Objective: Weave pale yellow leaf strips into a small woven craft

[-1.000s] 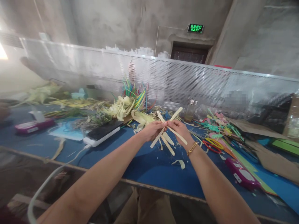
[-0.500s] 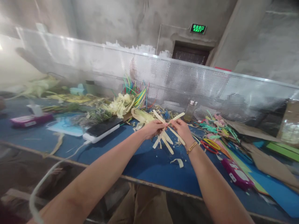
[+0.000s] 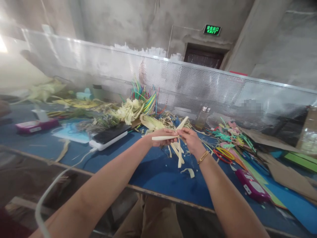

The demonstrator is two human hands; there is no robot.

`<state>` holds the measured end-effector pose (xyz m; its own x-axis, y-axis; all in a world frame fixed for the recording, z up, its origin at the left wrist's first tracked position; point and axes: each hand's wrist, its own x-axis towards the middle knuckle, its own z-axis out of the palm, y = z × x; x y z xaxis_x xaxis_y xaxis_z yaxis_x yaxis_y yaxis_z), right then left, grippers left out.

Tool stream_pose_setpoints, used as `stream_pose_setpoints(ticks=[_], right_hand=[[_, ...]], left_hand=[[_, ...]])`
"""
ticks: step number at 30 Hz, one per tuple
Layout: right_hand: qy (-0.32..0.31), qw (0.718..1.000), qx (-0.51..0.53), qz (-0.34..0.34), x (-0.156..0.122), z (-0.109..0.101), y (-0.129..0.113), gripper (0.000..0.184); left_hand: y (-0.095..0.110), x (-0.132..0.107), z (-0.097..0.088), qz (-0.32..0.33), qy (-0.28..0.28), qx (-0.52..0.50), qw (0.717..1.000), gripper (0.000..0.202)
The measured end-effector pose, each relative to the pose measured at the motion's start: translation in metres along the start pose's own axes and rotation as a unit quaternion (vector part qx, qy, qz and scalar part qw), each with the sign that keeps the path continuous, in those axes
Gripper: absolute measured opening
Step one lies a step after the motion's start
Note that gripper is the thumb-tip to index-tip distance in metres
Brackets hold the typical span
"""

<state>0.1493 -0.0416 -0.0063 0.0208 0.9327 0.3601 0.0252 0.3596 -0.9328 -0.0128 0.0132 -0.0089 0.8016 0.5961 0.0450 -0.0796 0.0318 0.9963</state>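
Pale corn husk strips (image 3: 163,138) meet at a crossing between my two hands, above the blue table. My left hand (image 3: 163,134) is closed on them, one strip lying across its fingers and pointing left. My right hand (image 3: 188,137), with a gold bracelet at the wrist, pinches the crossing from the other side. One strip sticks up and away to the right, and another hangs down towards me. More loose husk strips (image 3: 175,150) lie on the table just below the hands. A small curled husk scrap (image 3: 189,172) is nearer the front edge.
Left of my hands are a white power bank-like device (image 3: 109,140) with a cable and a heap of husks (image 3: 130,110). At right lie scissors (image 3: 223,154), a purple device (image 3: 252,185) and coloured sheets. A glass bottle (image 3: 203,116) stands before the perforated metal screen (image 3: 178,82).
The husk strips have turned in my hands: one now lies leftward over my left hand, another hangs straight down. My hands stay close together in nearly the same place.
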Motion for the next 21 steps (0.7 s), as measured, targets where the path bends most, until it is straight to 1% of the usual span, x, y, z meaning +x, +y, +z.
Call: stream_pose_setpoints(ticks=[1,2,4,5,7,9,10,11,13,15,17,19,21], right_hand=[[0.017,0.999,0.046,0.005,0.001,0.000,-0.001,0.024],[0.037,0.996,0.080,0.004,0.002,0.000,-0.001,0.024],[0.081,0.990,0.116,-0.010,0.004,-0.001,-0.003,0.025],[0.101,0.988,0.119,-0.019,0.005,-0.001,-0.003,0.025],[0.133,0.985,0.098,-0.049,0.006,0.000,-0.003,0.024],[0.149,0.983,0.059,-0.087,0.006,0.002,-0.001,0.021],[0.148,0.983,0.044,-0.100,0.005,0.003,-0.001,0.020],[0.142,0.984,0.033,-0.106,0.004,0.004,0.000,0.019],[0.131,0.986,0.027,-0.101,0.003,0.006,0.000,0.019],[0.125,0.988,0.040,-0.085,0.001,0.007,-0.002,0.018],[0.112,0.990,0.067,-0.059,0.000,0.006,-0.005,0.019],[0.073,0.993,0.095,-0.021,-0.002,0.003,-0.010,0.022],[0.026,0.995,0.100,0.007,-0.003,0.002,-0.013,0.029]], left_hand=[[0.000,0.001,0.002,0.013,0.002,-0.018,1.000,0.028],[0.000,0.001,0.004,0.039,0.007,-0.022,0.999,0.028],[0.001,0.001,0.009,0.121,0.032,0.020,0.992,0.032],[0.002,0.001,0.012,0.169,0.050,0.061,0.982,0.034],[0.004,0.001,0.015,0.249,0.089,0.156,0.952,0.034],[0.005,0.002,0.015,0.286,0.123,0.207,0.927,0.029],[0.005,0.002,0.015,0.290,0.136,0.209,0.924,0.027],[0.004,0.003,0.014,0.286,0.144,0.199,0.926,0.027],[0.001,0.005,0.013,0.266,0.150,0.157,0.939,0.028],[-0.002,0.006,0.013,0.240,0.139,0.104,0.955,0.030],[-0.003,0.006,0.013,0.198,0.119,0.060,0.971,0.033],[-0.002,0.004,0.012,0.152,0.103,0.033,0.982,0.037],[0.000,0.003,0.011,0.121,0.101,0.020,0.987,0.038]])
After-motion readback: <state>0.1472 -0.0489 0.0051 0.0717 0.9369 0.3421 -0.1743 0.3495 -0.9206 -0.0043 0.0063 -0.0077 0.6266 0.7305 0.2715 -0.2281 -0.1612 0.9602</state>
